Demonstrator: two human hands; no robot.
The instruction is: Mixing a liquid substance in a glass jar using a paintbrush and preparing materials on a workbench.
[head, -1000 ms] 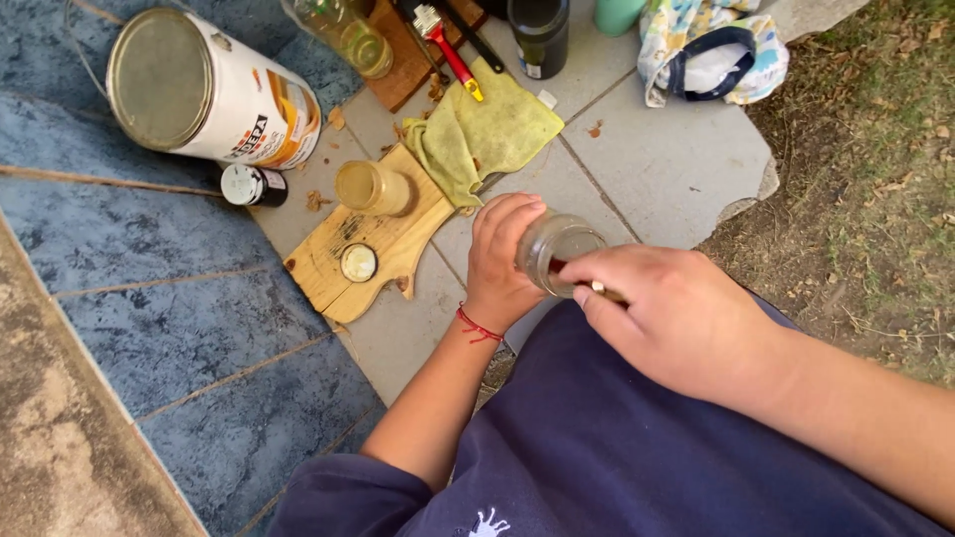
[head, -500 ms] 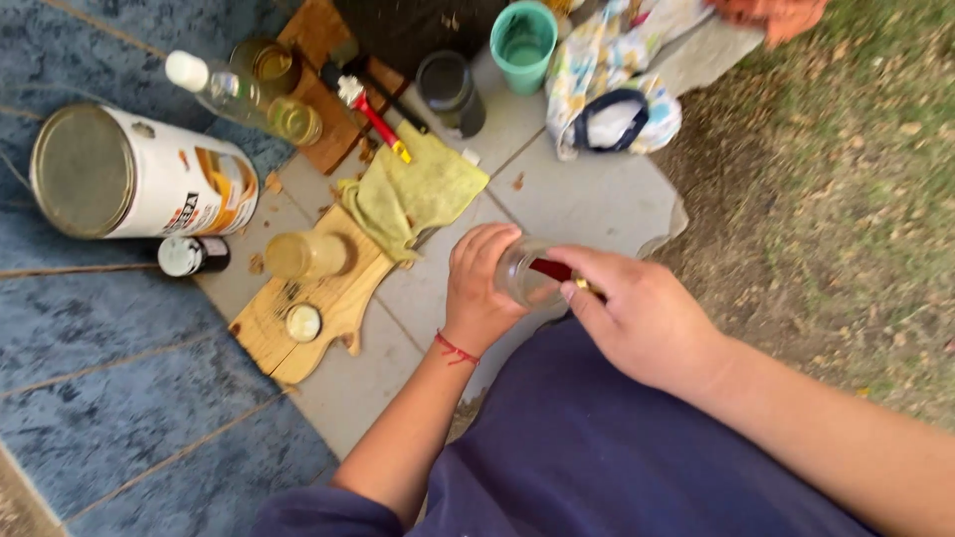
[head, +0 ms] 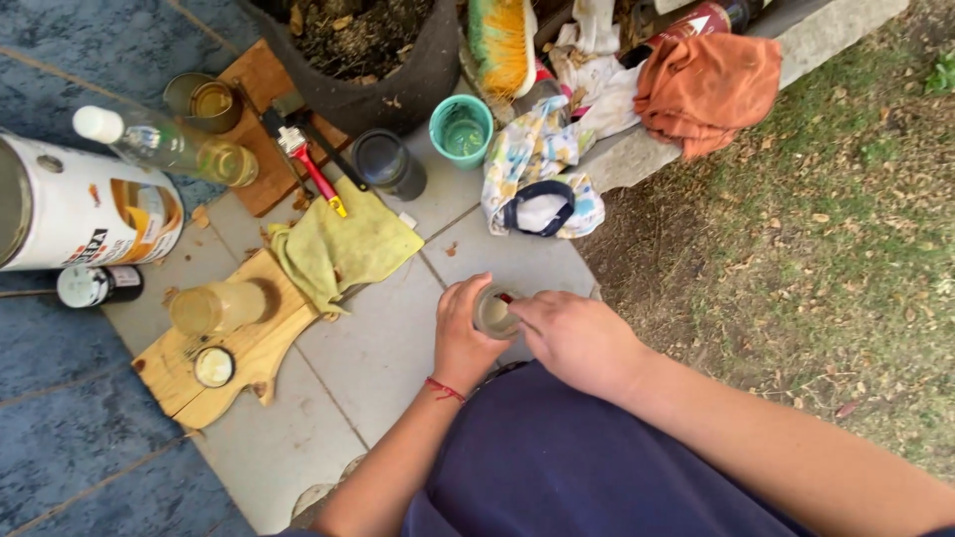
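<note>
we see a small glass jar (head: 494, 310) held low over the grey paving slab (head: 368, 348), just in front of our knees. our left hand (head: 463, 333) wraps it from the left side, its fingers (head: 468, 293) clenched round the glass. our right hand (head: 572, 338) comes in from the right with its fingers (head: 525, 306) pinched over the jar's mouth, gripping what seems to be a thin red-tipped stick (head: 505, 297), though most of it is hidden.

to the left a yellow cloth (head: 343, 249) lies partly on a wooden board (head: 224, 368), which carries a tipped jar of pale liquid (head: 219, 306) and a small round lid (head: 214, 366). further left lies a large white tin (head: 80, 214) on its side, its label white with an orange and brown picture, its left end cut off by the frame. a small dark bottle (head: 95, 285) with a white label lies just below it. a clear bottle with a white cap (head: 164, 144) lies above, near a red-handled brush (head: 313, 169), a dark cup (head: 388, 164) and a teal cup (head: 462, 129).
</note>
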